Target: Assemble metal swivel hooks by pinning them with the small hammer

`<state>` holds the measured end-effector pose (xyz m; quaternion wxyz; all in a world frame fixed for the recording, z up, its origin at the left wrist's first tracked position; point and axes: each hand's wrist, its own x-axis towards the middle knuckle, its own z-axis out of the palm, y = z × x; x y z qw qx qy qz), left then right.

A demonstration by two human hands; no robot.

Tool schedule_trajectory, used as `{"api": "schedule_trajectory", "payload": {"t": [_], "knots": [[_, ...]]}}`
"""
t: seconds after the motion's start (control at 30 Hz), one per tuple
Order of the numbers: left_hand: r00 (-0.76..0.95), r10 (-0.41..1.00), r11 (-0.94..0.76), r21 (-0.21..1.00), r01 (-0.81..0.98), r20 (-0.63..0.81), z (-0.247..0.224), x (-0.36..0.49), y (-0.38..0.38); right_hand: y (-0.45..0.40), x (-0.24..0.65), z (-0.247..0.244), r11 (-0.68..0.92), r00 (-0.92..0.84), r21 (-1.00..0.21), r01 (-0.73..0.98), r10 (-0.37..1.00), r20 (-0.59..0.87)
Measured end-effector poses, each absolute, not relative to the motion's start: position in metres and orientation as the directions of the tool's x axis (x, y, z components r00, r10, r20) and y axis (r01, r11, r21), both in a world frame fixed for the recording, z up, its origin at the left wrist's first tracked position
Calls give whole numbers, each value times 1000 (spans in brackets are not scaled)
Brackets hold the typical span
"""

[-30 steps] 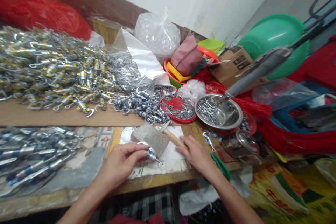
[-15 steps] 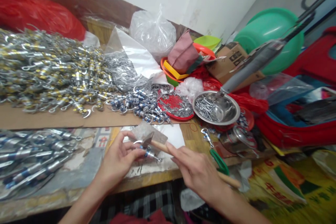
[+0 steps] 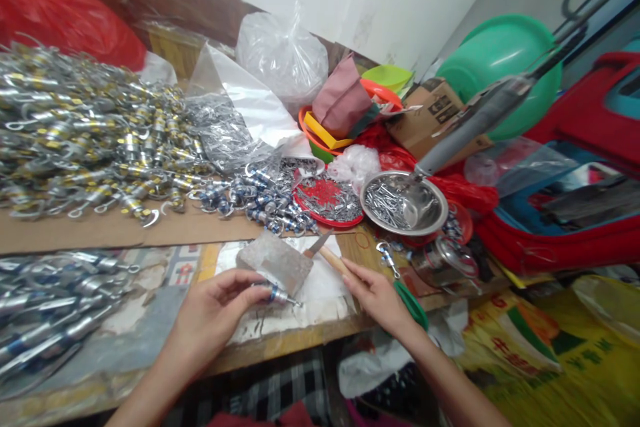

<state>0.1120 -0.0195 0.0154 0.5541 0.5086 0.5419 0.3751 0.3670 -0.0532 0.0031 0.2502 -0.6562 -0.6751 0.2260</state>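
Note:
My left hand (image 3: 225, 303) pinches a small silver hook fitting with a blue band (image 3: 281, 295) between thumb and fingers, at the near side of a flat grey metal block (image 3: 275, 261). The fitting's hook end is mostly hidden by my fingers. My right hand (image 3: 373, 293) is closed round the wooden handle of a hammer (image 3: 333, 258). Its dark head is raised just right of the block. Under the block lies a white sheet (image 3: 327, 303) on the wooden bench.
Blue-banded fittings (image 3: 275, 203) lie heaped behind the block, with a larger yellow-banded pile (image 3: 100, 127) at the left. A red tray (image 3: 327, 193) of small metal parts and a steel bowl (image 3: 440, 210) of pins stand behind. A green-handled tool (image 3: 413, 307) lies at the right.
The hammer head has come away from the fitting, to the right, and my right hand has drawn back. My left hand still holds the fitting, and more of the block shows.

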Motion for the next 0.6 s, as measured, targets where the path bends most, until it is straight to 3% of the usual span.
{"api": "schedule_trajectory", "payload": {"t": [0.07,0.23,0.43,0.6], "knots": [[78,990,87,952,293,-114,16,109,-18,-37,371,0,55,-70,-574,817,998,-4],[48,988,-156,911,382,149,12,106,-13,36,358,12,149,-98,-258,955,974,202],[136,963,-270,862,428,234,9,104,-11,132,338,14,123,-109,-179,976,990,89],[170,954,-294,875,384,246,13,104,-11,144,335,19,130,-115,-229,965,990,77]]}}
